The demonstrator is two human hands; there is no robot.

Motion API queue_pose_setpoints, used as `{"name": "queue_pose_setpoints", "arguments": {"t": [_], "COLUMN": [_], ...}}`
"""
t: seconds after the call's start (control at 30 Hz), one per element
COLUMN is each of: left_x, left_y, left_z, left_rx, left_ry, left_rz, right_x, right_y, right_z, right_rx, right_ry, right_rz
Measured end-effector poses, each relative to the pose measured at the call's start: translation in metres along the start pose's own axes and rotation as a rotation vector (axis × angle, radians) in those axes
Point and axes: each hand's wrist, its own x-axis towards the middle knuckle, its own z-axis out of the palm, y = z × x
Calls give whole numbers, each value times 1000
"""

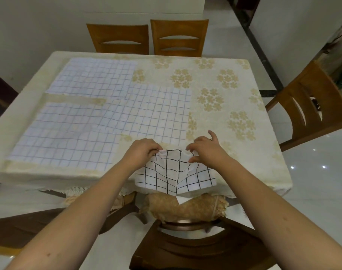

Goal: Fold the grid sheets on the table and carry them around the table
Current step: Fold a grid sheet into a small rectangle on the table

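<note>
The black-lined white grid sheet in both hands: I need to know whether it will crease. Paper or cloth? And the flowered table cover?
The black-lined white grid sheet looks like thin woven cloth: it sags and puckers softly where the left hand and right hand pinch it. The cream flowered table cover seems matte fabric, draping over the edge, though coated cloth is possible.

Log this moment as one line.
left hand: pinches black-grid sheet | right hand: pinches same | three blue-grid sheets: flat on table
</note>
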Motion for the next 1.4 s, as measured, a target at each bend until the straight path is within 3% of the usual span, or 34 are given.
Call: {"name": "queue_pose_setpoints", "arguments": {"t": [0.13,0.4,0.57,0.8,1.0,1.27,1.4], "left_x": [0,7,20,39,52,66,71], "left_y": [-7,-29,-34,-35,-39,-54,-70], "left_z": [-8,-17,-19,-23,-20,-11,-7], "left_rx": [-89,-110,-74,-105,-124,-21,-21], "left_ry": [21,-39,-62,-89,-123,-113,-56], "left_rz": [-102,-197,-209,-168,-158,-204,-333], "right_x": [4,7,9,14,19,31,37], "right_y": [-4,3,10,24,31,47,58], "right_z": [-4,2,6,14,22,34,36], "right_rx": [-29,-28,33,228,370,131,124], "right_ry": [-52,64,131,-32,30,150,173], "right_rz": [58,128,219,258,296,353,416]}}
